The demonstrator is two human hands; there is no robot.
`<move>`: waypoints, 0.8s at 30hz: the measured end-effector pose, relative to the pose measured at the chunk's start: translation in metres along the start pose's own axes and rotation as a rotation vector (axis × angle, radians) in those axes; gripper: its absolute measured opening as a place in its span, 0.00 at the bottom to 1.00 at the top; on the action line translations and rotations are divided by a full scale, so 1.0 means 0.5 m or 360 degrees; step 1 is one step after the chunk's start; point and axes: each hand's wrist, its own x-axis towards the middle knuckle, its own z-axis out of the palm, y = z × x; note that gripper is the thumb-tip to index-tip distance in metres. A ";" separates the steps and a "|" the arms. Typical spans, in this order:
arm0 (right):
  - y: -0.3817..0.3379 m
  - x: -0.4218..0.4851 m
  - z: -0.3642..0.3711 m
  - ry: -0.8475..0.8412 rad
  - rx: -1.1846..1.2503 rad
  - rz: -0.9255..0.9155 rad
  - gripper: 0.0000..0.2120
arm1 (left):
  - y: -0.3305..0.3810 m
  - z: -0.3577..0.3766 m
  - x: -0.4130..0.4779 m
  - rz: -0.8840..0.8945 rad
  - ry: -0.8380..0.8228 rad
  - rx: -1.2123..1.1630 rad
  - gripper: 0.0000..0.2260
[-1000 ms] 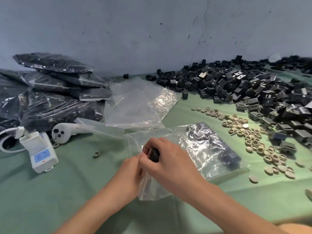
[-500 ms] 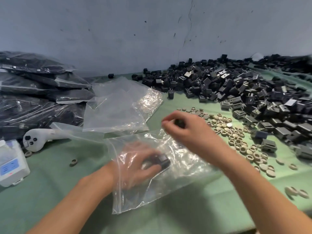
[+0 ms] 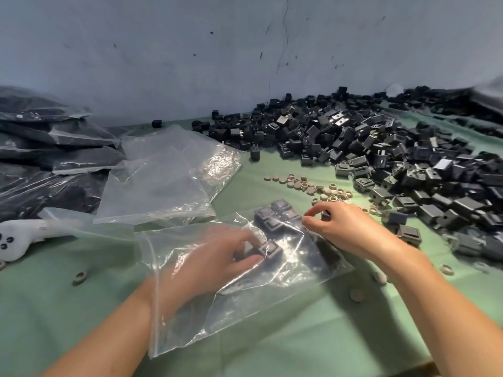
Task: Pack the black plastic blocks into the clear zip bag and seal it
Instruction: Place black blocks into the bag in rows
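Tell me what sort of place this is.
Probably a small parts-packing workbench. A big loose heap of black plastic blocks lies on the green-covered table, filled bags are stacked at the left, and empty clear zip bags lie beside them.
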 end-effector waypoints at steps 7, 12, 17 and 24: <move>-0.013 0.007 0.008 -0.0005 -0.0026 0.0046 0.15 | 0.010 0.008 0.045 -0.0067 -0.0008 0.0025 0.07; -0.001 0.003 0.001 -0.0004 0.0026 0.0050 0.17 | 0.019 0.034 0.066 -0.0217 -0.0047 -0.0166 0.15; -0.004 0.006 -0.001 0.0133 0.0054 0.0045 0.18 | 0.022 0.042 0.056 -0.0250 0.0042 -0.0219 0.16; -0.042 0.002 0.001 0.0357 0.1087 -0.0046 0.14 | 0.012 -0.004 -0.013 -0.0243 0.0045 -0.0499 0.07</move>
